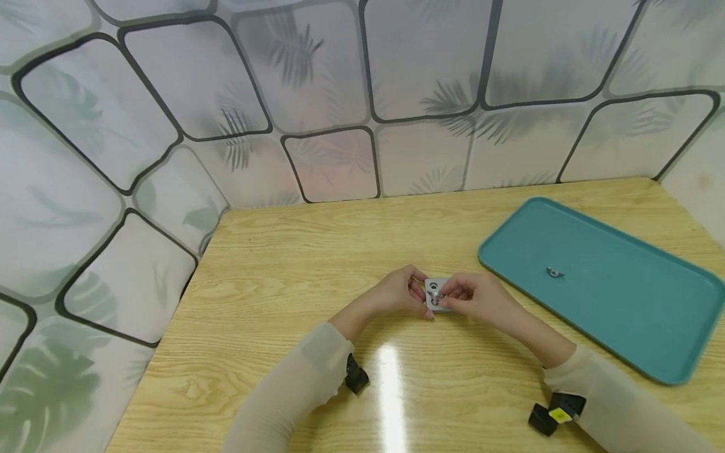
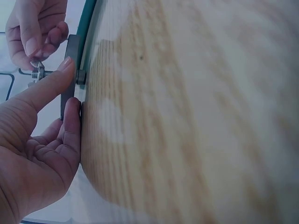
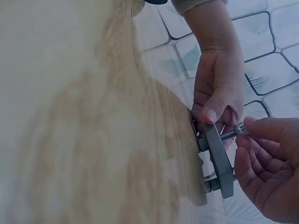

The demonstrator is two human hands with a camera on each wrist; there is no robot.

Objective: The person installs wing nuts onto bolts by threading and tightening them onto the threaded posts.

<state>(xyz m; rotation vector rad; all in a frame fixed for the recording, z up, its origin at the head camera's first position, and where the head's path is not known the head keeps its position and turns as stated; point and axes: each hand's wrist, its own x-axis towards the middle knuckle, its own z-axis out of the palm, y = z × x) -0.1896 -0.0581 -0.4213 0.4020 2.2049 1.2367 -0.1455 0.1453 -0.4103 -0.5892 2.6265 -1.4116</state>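
Note:
A small grey plate [image 3: 220,158] stands just above the wooden table, with two bolts through it. Their hexagonal heads [image 3: 202,144] face the table in the right wrist view. My left hand [image 1: 399,290] grips the plate by its edge, thumb on one face and fingers at the other side. On the threaded end of one bolt sits a wing nut [image 2: 38,71], and my right hand [image 1: 480,299] pinches it between thumb and fingertips. How far the nut is threaded on cannot be told.
To the right lies a teal tray [image 1: 612,302], with another wing nut [image 1: 555,272] on it. The wooden table [image 1: 294,264] meets a patterned curtain-like backdrop [image 1: 334,163] at the back and left.

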